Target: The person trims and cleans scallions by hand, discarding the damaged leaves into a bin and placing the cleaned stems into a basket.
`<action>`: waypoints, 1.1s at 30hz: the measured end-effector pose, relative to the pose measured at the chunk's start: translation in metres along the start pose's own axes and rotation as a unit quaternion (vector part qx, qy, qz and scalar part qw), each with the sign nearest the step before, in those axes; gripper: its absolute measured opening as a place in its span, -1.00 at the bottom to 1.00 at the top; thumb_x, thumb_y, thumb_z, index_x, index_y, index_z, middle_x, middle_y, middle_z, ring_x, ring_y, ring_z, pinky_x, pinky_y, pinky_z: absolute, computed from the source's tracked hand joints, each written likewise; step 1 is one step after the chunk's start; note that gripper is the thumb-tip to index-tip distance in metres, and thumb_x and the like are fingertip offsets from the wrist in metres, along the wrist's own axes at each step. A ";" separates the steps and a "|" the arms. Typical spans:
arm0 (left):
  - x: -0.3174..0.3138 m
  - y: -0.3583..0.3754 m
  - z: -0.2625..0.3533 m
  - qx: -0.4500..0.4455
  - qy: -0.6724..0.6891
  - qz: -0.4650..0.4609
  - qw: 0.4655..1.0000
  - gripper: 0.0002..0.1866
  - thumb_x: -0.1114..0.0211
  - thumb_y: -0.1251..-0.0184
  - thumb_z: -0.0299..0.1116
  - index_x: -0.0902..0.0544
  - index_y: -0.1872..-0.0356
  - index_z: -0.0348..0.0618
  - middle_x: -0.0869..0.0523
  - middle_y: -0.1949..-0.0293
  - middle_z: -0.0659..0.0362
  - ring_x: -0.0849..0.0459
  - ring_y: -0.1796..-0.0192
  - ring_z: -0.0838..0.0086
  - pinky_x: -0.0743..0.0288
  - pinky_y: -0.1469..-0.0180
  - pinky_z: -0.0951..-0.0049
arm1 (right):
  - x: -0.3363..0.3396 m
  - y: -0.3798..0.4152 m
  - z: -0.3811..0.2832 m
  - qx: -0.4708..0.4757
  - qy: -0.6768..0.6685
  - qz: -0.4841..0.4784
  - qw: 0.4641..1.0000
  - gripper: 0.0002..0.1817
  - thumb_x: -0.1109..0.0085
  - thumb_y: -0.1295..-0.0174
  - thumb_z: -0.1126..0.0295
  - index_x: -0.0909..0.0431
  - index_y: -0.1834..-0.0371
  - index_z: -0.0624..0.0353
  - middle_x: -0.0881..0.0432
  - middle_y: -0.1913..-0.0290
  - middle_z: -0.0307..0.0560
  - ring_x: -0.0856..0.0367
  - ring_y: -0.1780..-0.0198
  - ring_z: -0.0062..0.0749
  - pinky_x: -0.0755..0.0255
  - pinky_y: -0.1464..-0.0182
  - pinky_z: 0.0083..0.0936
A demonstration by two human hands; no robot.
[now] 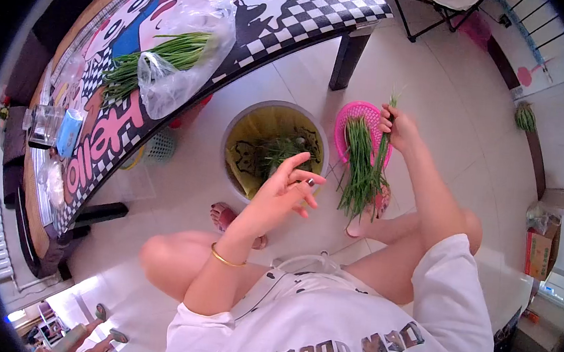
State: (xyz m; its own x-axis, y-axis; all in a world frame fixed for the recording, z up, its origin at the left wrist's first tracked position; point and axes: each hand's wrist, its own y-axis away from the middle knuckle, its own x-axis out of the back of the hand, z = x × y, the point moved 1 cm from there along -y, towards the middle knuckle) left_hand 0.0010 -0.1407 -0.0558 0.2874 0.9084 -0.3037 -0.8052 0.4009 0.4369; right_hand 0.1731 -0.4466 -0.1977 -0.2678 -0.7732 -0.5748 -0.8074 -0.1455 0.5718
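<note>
My right hand (400, 127) is closed around the top of a thin bunch of green stalks (383, 151), which hangs down over a pink basket (341, 124). More long green stalks (359, 152) lie in that basket and spill over its near edge. My left hand (289, 189) is empty, fingers spread, over the near side of a round bin (230, 128) with a yellow liner. Dark green scraps (277, 152) lie inside the bin. A ring is on one left finger and a gold bangle circles the wrist.
A table with a patterned cloth (309, 21) fills the upper left. On it, a clear plastic bag (218, 19) holds more green stalks (172, 52). A teal basket (159, 146) stands beneath. Another person's legs (90, 340) show at lower left, and a cardboard box (540, 252) at right.
</note>
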 end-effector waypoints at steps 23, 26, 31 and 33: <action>0.048 0.003 0.014 -0.071 0.027 0.197 0.978 -0.45 0.01 -0.44 -0.48 -0.16 -0.43 -0.16 -0.56 -0.10 0.06 -0.62 0.19 0.55 -0.55 0.19 0.60 | 0.095 -0.114 0.129 0.136 0.676 0.260 0.676 -0.42 -0.19 -0.01 0.47 -0.38 -0.19 0.31 -0.50 -0.11 0.34 -0.43 -0.22 0.17 -0.32 -0.28 -0.12; 0.054 0.007 0.018 -0.090 0.046 0.223 0.970 -0.43 0.00 -0.41 -0.52 -0.16 -0.44 -0.17 -0.55 -0.10 0.04 -0.62 0.19 0.55 -0.55 0.21 0.61 | 0.055 -0.077 0.118 0.172 0.722 0.247 0.623 -0.43 -0.11 -0.03 0.49 -0.39 -0.21 0.34 -0.38 -0.29 0.30 -0.33 -0.33 0.10 -0.24 -0.36 -0.18; 0.061 0.013 0.020 -0.100 0.049 0.241 0.964 -0.41 0.00 -0.40 -0.52 -0.14 -0.44 -0.16 -0.52 -0.13 0.03 -0.62 0.18 0.56 -0.54 0.21 0.60 | 0.099 -0.095 0.159 0.258 0.777 0.088 0.567 -0.46 -0.13 -0.15 0.41 -0.39 -0.24 0.35 -0.38 -0.29 0.29 -0.37 -0.30 0.10 -0.23 -0.36 -0.14; 0.062 0.014 0.019 -0.104 0.062 0.245 0.962 -0.40 -0.01 -0.37 -0.56 -0.15 -0.44 -0.18 -0.53 -0.12 0.02 -0.61 0.20 0.55 -0.56 0.22 0.62 | 0.108 -0.099 0.166 0.269 0.796 0.049 0.541 -0.49 -0.12 -0.19 0.39 -0.41 -0.21 0.37 -0.41 -0.25 0.30 -0.39 -0.28 0.11 -0.26 -0.33 -0.14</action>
State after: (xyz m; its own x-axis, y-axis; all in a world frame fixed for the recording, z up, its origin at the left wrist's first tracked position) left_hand 0.0177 -0.0764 -0.0528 -0.2073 0.9557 -0.2088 -0.9185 -0.1167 0.3778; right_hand 0.1363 -0.4133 -0.4135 0.1230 -0.3751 0.9188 -0.9809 -0.1864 0.0553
